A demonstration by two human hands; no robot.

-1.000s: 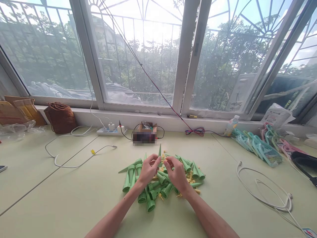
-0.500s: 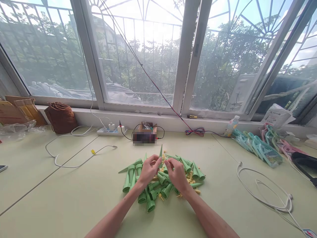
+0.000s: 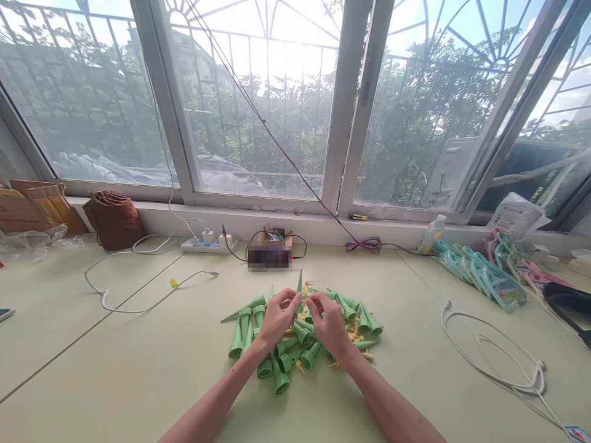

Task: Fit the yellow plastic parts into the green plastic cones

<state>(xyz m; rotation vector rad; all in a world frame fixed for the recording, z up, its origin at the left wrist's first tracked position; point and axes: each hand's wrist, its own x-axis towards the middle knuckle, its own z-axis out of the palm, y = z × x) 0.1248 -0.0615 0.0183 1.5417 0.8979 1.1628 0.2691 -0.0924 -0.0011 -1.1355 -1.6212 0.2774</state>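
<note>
My left hand [image 3: 279,312] is closed around a green plastic watering spike [image 3: 300,282], its pointed tip sticking up above the fingers. Close beside it, my right hand [image 3: 329,319] has thumb and index finger pinched together near the spike; whatever lies between the fingertips is too small to make out. Under and around both hands spreads a pile of similar green spikes [image 3: 281,383], hollow with ribbed collars, pointing in various directions. Small yellow plastic pieces [image 3: 367,356] lie scattered among them, partly hidden by the hands.
Behind the pile stand a small box with a blurred dark front [image 3: 270,255] and a power strip [image 3: 207,244]. White cables [image 3: 496,381] lie on the table [image 3: 138,375]. A brown drawstring bag [image 3: 115,219] is at back left; a bottle [image 3: 432,235] and bagged teal items [image 3: 489,280] are at right.
</note>
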